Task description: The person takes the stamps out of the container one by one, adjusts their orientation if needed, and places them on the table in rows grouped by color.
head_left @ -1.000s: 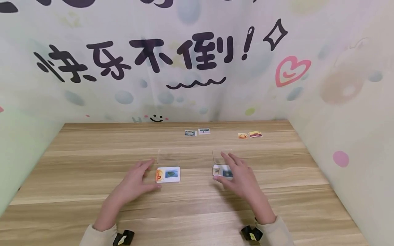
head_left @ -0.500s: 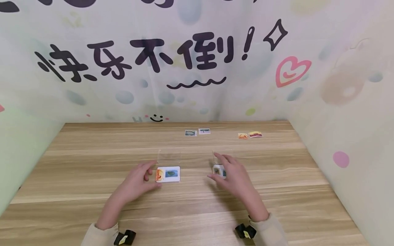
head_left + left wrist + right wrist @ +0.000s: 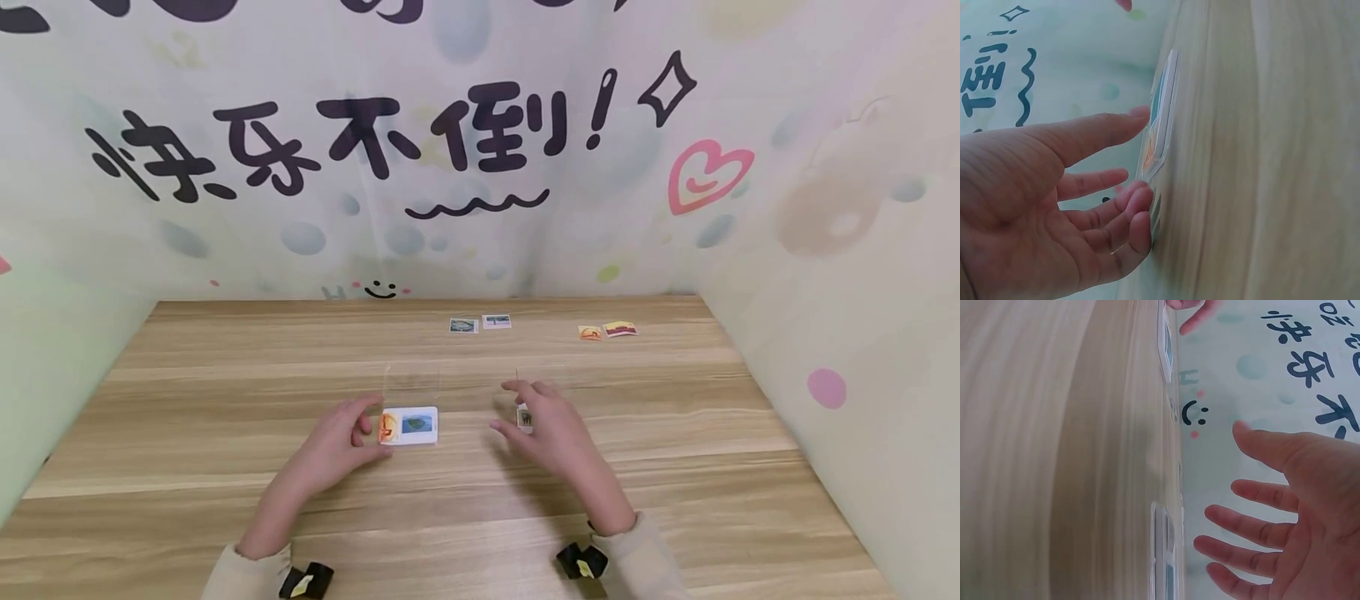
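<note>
A flat clear case [image 3: 420,426] with a white card inside lies near the table's middle, an orange stamp [image 3: 387,427] at its left end and a blue-green stamp [image 3: 417,424] beside it. My left hand [image 3: 334,442] is at that left end, thumb at the near corner, index finger by the far one, other fingers bent. To the right, a second clear case [image 3: 1160,550] is mostly hidden in the head view under my right hand [image 3: 550,429]; only a small stamp [image 3: 525,418] shows there. The right hand hovers above it, fingers spread and holding nothing.
Behind each case lies a transparent flap, the left flap [image 3: 412,381] and the right flap [image 3: 542,377]. Two bluish stamps [image 3: 480,323] lie at the back of the wooden table [image 3: 450,533], two orange-yellow stamps [image 3: 607,331] further right. A printed cloth wall [image 3: 480,242] rises behind.
My right hand has moved left, covering more of the right case. The left hand's fingers have bent a little more at the left case, which stays in place.
</note>
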Available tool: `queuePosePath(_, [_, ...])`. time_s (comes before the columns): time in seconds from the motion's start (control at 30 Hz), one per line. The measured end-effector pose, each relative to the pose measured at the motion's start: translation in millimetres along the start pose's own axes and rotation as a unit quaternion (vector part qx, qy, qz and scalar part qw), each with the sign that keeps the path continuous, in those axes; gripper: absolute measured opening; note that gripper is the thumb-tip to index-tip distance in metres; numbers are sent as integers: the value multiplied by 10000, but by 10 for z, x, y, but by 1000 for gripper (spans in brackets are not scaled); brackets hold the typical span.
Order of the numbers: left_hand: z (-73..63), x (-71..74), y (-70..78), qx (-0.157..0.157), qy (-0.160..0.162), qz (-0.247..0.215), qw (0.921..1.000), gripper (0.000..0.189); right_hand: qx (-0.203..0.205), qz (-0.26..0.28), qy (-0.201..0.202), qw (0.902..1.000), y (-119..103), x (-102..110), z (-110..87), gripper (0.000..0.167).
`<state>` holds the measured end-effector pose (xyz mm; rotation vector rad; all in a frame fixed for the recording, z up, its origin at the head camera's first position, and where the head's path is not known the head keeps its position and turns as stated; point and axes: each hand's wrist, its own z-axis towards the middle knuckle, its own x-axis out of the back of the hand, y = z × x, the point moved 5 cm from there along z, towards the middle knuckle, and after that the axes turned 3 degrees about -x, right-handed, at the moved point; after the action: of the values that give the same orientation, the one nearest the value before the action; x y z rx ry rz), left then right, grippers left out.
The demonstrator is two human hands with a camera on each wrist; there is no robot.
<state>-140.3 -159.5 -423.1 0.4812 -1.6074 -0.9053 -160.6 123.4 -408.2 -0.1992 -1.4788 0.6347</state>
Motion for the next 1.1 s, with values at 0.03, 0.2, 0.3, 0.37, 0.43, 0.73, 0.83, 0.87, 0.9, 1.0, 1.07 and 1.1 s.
queuePosePath(0.03, [-2,-2,-5,35,-11,-29,10000,72,9,33,-8,10000,-11,-10,4,49])
queuePosePath(0.2, [-6,-10,-25,108,-35,-112,9999,68,19,312,-149,9994,-81,-64,28,43])
queuePosePath(0.3, [-4,-13,-33,73,-27,-132,9999,67,-9,542,-300,9981,-127,-100,42,40])
queuePosePath(0.37, [-3,-16,-39,54,-25,-164,9998,66,-15,681,-390,9969,-158,-121,53,38])
queuePosePath(0.43, [0,-19,-49,39,-19,-209,9998,65,1,766,-458,9960,-188,-140,63,36])
queuePosePath(0.73, [13,-44,-84,68,1,-242,9997,61,176,852,-588,9945,-291,-215,104,31])
queuePosePath(0.83, [15,-44,-83,26,25,-246,9997,61,257,909,-609,9937,-320,-245,129,28])
queuePosePath(0.87, [16,-44,-83,18,32,-251,9997,61,279,927,-623,9934,-327,-260,141,28])
queuePosePath(0.9, [16,-43,-84,8,37,-256,9997,61,300,946,-640,9930,-336,-274,154,27])
queuePosePath(1.0, [17,-44,-91,-16,44,-260,9997,61,285,1001,-737,9918,-354,-322,189,26])
queuePosePath(1.07, [18,-45,-96,2,29,-267,9996,60,258,996,-800,9915,-363,-355,208,26])
queuePosePath(1.1, [20,-47,-98,-1,24,-265,9996,60,255,985,-820,9914,-370,-367,215,26])
